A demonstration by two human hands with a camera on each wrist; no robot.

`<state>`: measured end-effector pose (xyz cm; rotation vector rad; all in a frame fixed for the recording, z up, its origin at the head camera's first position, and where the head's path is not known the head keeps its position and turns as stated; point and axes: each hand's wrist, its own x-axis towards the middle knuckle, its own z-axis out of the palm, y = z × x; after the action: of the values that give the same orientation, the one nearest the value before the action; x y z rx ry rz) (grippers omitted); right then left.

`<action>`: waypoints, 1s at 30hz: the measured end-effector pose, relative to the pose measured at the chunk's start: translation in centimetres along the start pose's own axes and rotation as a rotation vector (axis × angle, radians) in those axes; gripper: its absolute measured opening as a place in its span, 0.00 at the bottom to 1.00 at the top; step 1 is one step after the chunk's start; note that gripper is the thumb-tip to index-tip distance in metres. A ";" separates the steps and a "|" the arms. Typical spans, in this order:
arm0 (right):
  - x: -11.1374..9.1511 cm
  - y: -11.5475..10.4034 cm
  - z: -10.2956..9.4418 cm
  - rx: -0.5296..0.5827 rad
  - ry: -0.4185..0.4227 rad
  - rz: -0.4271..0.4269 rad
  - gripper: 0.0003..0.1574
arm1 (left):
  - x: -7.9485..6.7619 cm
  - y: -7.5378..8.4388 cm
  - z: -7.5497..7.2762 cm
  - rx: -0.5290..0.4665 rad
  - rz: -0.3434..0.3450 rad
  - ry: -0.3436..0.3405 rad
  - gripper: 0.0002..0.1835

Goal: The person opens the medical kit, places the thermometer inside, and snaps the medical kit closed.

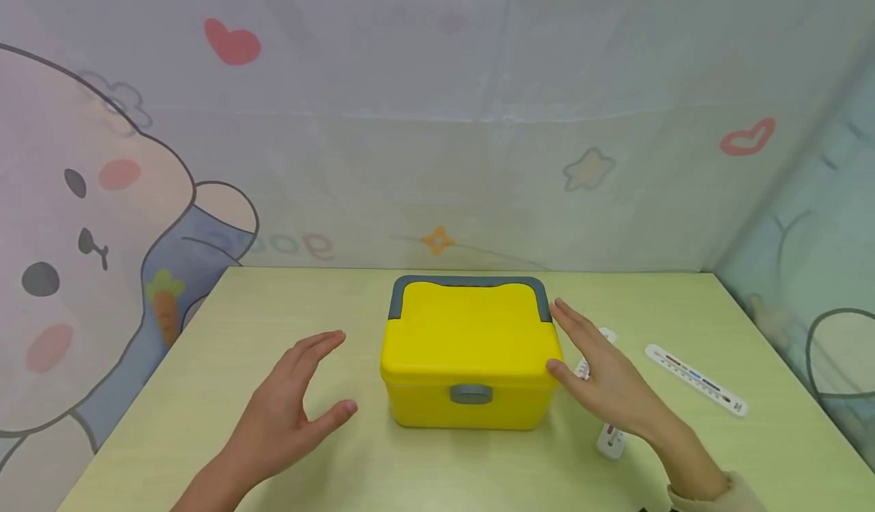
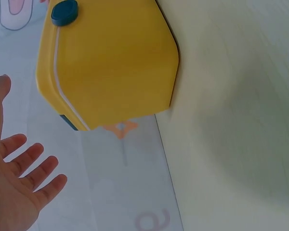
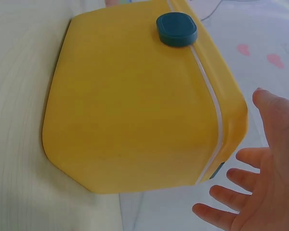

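Note:
A yellow box (image 1: 472,333) with a closed lid, a grey latch (image 1: 471,394) on its front and a grey handle (image 1: 540,295) folded around the top stands in the middle of the table. My left hand (image 1: 283,409) hovers to the left of it, apart from it, fingers extended and thumb spread. Close by the box's right side is my right hand (image 1: 608,379), its fingers straight; whether it touches the box I cannot tell. Both wrist views show the yellow box (image 2: 111,62) and nothing inside either palm.
Under and behind my right hand lies a white thermometer strip (image 1: 611,440), partly hidden. Another white thermometer strip (image 1: 697,379) lies farther right on the pale table (image 1: 307,299). A printed cloth (image 1: 410,117) hangs behind the table.

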<state>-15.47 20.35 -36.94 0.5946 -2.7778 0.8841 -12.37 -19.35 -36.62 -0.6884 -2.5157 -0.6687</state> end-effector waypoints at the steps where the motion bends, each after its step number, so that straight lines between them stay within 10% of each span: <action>1: 0.0 -0.1 0.1 0.001 0.000 0.000 0.45 | -0.1 0.1 0.0 0.000 0.000 -0.002 0.40; 30: 0.0 -0.9 1.5 0.092 0.008 0.049 0.50 | -2.1 3.5 3.8 -0.151 0.093 -0.042 0.26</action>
<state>-15.13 18.82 -37.74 0.5369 -2.7681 1.0265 -9.87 -15.31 -39.53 -0.8752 -2.4722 -0.8249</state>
